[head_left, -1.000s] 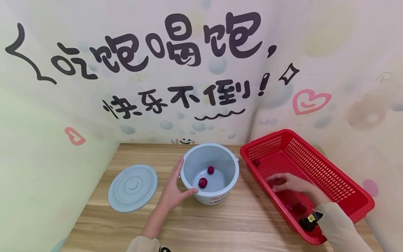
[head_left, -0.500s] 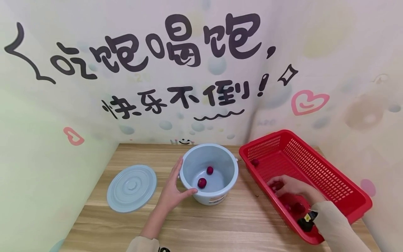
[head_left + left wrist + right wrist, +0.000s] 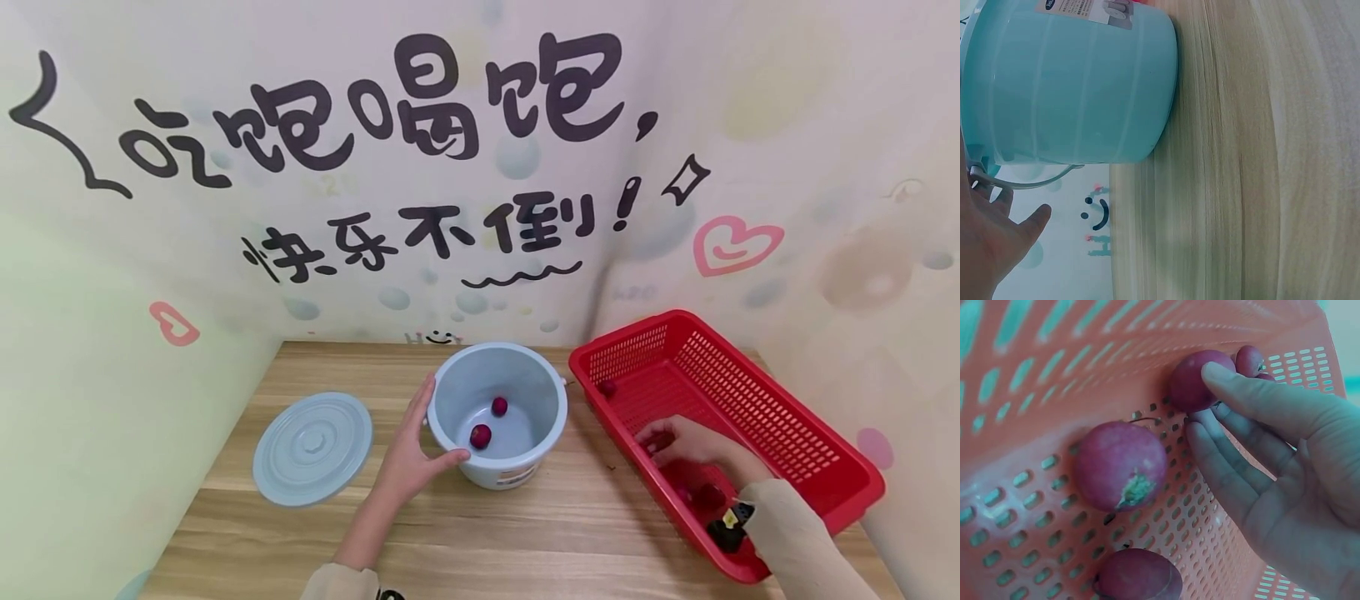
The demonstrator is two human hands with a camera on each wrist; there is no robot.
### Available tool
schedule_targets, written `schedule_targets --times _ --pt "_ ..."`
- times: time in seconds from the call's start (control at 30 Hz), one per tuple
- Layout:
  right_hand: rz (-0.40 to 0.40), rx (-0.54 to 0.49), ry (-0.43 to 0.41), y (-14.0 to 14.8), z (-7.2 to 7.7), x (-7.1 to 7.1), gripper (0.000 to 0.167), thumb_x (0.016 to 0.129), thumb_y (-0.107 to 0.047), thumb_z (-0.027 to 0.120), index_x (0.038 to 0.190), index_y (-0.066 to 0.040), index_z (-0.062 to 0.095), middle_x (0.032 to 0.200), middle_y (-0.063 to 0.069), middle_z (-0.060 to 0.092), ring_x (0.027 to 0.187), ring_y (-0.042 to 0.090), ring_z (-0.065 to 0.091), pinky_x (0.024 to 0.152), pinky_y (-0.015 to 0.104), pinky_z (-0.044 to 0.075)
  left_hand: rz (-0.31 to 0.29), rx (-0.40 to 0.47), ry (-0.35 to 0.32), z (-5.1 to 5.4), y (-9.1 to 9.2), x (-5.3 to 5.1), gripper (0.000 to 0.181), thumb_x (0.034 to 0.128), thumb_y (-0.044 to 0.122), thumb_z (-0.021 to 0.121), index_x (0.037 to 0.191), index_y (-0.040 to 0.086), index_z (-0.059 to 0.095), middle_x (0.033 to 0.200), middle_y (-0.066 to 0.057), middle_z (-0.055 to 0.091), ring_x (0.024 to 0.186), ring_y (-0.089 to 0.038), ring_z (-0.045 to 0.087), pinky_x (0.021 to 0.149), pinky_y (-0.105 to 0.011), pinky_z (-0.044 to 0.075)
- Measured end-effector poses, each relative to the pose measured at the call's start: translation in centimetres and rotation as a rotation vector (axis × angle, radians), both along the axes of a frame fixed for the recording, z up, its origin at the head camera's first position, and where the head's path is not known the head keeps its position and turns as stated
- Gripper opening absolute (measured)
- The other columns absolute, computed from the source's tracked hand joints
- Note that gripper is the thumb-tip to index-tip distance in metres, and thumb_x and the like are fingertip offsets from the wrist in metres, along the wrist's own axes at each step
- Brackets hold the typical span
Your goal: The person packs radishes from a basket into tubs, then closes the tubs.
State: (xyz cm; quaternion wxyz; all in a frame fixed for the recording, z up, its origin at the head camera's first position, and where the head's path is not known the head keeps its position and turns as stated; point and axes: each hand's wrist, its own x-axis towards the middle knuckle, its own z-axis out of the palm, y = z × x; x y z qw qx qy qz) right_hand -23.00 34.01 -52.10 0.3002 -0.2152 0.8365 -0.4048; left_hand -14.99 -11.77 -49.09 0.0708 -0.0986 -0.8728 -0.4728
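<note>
My left hand (image 3: 414, 454) rests against the left side of the pale blue bucket (image 3: 499, 477), thumb on the near rim and fingers straight along the outside. In the left wrist view, fingers spread beside the bucket's handle (image 3: 1035, 184). Two radishes lie inside the bucket, one of them (image 3: 481, 436) nearer me. Within the red basket (image 3: 765, 408), my right hand (image 3: 693, 442) pinches a radish (image 3: 1191, 381) between thumb and fingers, low by the wall. A round radish (image 3: 1119, 465) with a greenish stem end and a darker radish (image 3: 1138, 575) lie close by. Smaller radishes (image 3: 1249, 360) show behind the hand.
A round pale blue lid (image 3: 312, 448) lies on the wooden table (image 3: 525, 542), left of the bucket. One radish (image 3: 607, 388) sits at the basket's far left end. A wall (image 3: 375, 308) with black lettering stands behind the table, near the bucket and basket.
My right hand's fingers have closed on a radish in the basket; a second ago they were reaching there with none visible in them. The left hand has stayed at the bucket.
</note>
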Motion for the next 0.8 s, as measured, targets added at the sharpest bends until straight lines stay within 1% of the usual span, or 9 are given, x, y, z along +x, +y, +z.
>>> schedule_targets --times 0.17,0.27,0.43,0.53,0.8 --pt "0.003 -0.007 0.009 -0.1 0.12 0.07 0.032 0.091 -0.012 0.07 0.12 0.002 0.068 0.112 0.017 0.071 0.094 0.009 0.065 0.079 0.021 0.057 -0.002 -0.002 0.007 -0.04 -0.1 0.01 0.115 0.0704 0.042 0.088 0.161 0.022 0.02 0.168 -0.006 0.021 0.153 -0.036 0.022 0.117 -0.064 0.031" --pt "-0.001 -0.009 0.016 -0.2 0.14 0.16 0.032 0.091 -0.011 0.069 0.121 0.002 0.068 0.112 0.016 0.072 0.094 0.01 0.065 0.079 0.02 0.056 -0.003 0.002 0.01 -0.05 -0.13 0.02 0.115 0.0702 0.044 0.088 0.161 0.02 0.021 0.167 -0.007 0.021 0.153 -0.036 0.022 0.117 -0.064 0.031" --pt "-0.014 -0.007 0.045 -0.39 0.18 0.29 0.032 0.091 -0.01 0.069 0.121 0.001 0.068 0.112 0.016 0.072 0.096 0.015 0.067 0.079 0.025 0.06 -0.004 0.002 0.01 -0.06 -0.12 0.06 0.115 0.0702 0.044 0.088 0.161 0.022 0.02 0.168 -0.006 0.021 0.154 -0.036 0.021 0.117 -0.064 0.03" --pt "-0.029 -0.003 0.057 -0.44 0.24 0.32 0.032 0.091 -0.01 0.069 0.121 0.001 0.068 0.112 0.016 0.073 0.096 0.016 0.068 0.079 0.028 0.06 -0.002 0.002 0.009 -0.05 -0.11 0.07 0.115 0.0701 0.044 0.088 0.161 0.024 0.02 0.168 -0.005 0.021 0.154 -0.035 0.021 0.118 -0.063 0.03" --pt "-0.037 -0.02 0.069 -0.41 0.6 0.33 0.033 0.092 -0.01 0.069 0.122 0.002 0.068 0.113 0.017 0.072 0.095 0.013 0.066 0.078 0.021 0.058 0.001 -0.005 0.006 0.08 0.03 -0.03 0.114 0.0701 0.038 0.089 0.16 0.019 0.021 0.167 -0.008 0.022 0.153 -0.036 0.022 0.117 -0.063 0.031"
